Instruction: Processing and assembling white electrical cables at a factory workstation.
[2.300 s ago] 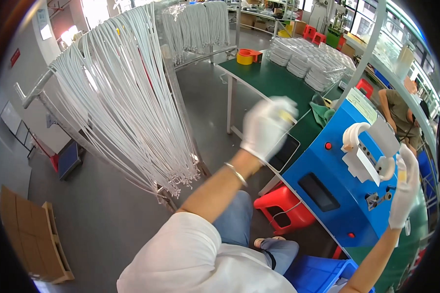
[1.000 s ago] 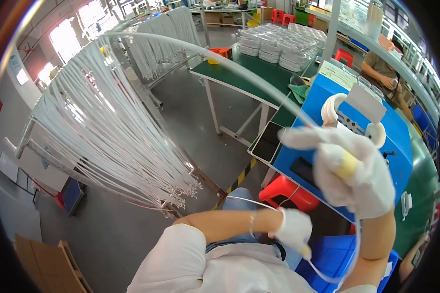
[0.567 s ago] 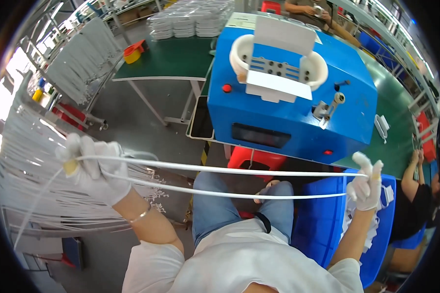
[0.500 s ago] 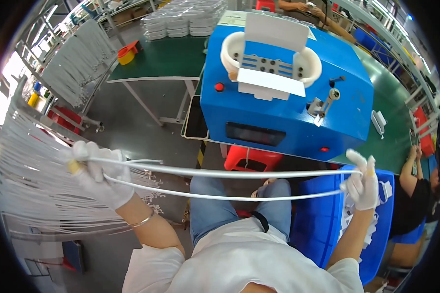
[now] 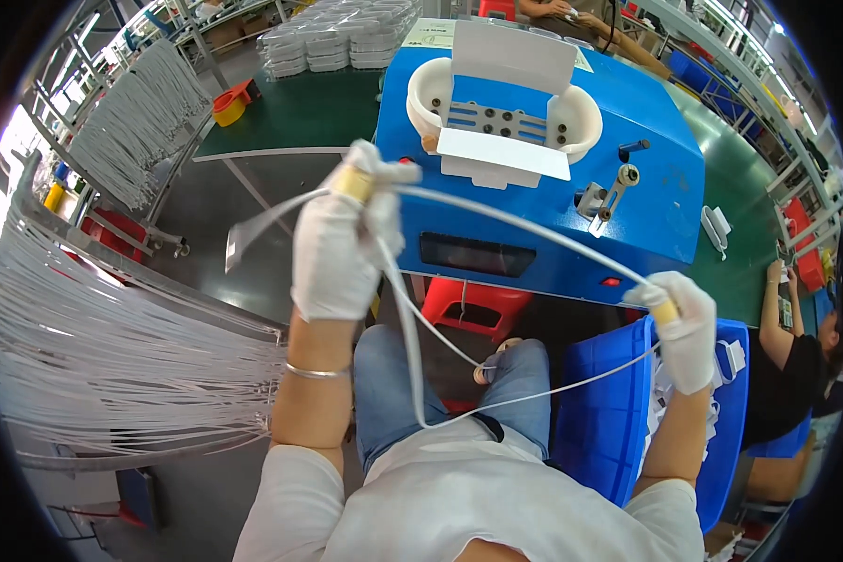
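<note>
A long white cable [image 5: 534, 225] runs between my two white-gloved hands in front of my body, over my lap. My left hand [image 5: 342, 244], with yellow tape on a finger, is closed around it near the middle. One flat-looking end sticks out to the left of that hand, and a slack loop hangs below. On the right, my right hand [image 5: 682, 332], also taped, is closed on the cable beside the blue bin. Beyond my hands stands a blue machine [image 5: 553, 103] with two rounded white cups [image 5: 585, 122], a slotted metal plate and an open white carton [image 5: 515, 56].
Many white cables hang on a rack [image 5: 112, 365] at left. A blue bin [image 5: 604, 412] with white pieces stands at right. A red stool [image 5: 473, 304] is under the bench. Clear trays [image 5: 332, 42] and a tape dispenser [image 5: 229, 105] lie on green tabletops. A co-worker [image 5: 777, 375] sits at far right.
My left hand has moved right and up, toward the machine. The cable, stretched nearly straight before, now bows upward and sags in a loop. My right hand stays near the bin.
</note>
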The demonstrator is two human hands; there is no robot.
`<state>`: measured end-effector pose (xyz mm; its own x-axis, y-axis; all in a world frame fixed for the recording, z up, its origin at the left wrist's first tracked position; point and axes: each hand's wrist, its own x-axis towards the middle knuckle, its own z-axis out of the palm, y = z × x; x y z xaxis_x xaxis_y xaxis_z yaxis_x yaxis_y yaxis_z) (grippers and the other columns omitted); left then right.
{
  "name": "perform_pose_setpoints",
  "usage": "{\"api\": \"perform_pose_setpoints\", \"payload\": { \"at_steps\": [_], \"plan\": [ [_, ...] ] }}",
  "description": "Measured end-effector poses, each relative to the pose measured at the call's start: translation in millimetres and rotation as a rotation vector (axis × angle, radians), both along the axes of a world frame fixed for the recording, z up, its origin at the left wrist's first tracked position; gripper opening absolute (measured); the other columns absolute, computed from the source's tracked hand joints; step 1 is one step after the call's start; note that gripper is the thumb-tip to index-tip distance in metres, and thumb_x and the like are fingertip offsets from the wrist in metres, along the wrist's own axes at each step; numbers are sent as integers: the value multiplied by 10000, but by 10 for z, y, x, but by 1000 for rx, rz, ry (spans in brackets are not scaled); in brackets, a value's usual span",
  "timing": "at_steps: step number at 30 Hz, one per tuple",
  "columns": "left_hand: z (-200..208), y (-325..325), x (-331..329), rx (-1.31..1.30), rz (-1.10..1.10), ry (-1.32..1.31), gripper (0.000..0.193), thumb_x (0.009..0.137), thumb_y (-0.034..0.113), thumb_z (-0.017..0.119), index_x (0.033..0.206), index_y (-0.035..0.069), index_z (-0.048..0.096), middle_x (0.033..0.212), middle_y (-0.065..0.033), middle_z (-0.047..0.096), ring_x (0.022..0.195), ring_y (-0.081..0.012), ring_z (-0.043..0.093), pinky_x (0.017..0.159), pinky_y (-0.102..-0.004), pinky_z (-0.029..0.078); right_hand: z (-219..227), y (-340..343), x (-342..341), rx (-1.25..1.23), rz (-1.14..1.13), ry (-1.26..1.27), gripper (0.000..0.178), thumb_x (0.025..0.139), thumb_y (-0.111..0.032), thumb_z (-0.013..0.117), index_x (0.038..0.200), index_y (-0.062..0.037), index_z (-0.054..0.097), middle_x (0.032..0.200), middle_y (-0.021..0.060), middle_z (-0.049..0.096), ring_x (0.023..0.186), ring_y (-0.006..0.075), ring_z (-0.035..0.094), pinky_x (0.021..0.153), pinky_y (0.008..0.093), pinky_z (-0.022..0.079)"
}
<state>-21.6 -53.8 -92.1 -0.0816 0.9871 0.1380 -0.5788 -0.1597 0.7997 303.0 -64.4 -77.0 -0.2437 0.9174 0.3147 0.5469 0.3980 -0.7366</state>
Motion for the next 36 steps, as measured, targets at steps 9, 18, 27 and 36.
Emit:
{"api": "perform_pose_setpoints", "payload": {
  "at_steps": [9,18,27,36],
  "plan": [
    [207,185,-209,15,189,184,247,924,173,587,1002,-61,582,606,34,446,429,-4,339,371,-159,229,-78,93,969,22,-343,30,271,964,-253,508,832,-33,596,714,-48,491,575,6,329,504,165,228],
    [282,303,-22,5,210,329,167,927,162,581,927,-4,565,696,-56,598,432,-2,390,377,-137,268,3,168,1195,77,-453,7,282,974,-237,495,814,-20,583,730,-35,505,613,18,349,533,177,252],
    [121,344,197,184,603,728,159,878,104,650,905,-21,556,791,-57,633,624,-73,572,567,-210,486,136,379,1437,121,-416,-34,260,964,-270,511,846,-62,615,658,-72,432,529,2,306,464,181,209],
    [48,231,75,171,707,960,566,856,202,691,1335,17,450,690,-4,560,639,-58,480,626,-183,420,400,1543,1412,360,-158,-197,190,894,-186,557,892,-28,663,746,-13,615,638,81,489,602,250,404]
  ]
}}
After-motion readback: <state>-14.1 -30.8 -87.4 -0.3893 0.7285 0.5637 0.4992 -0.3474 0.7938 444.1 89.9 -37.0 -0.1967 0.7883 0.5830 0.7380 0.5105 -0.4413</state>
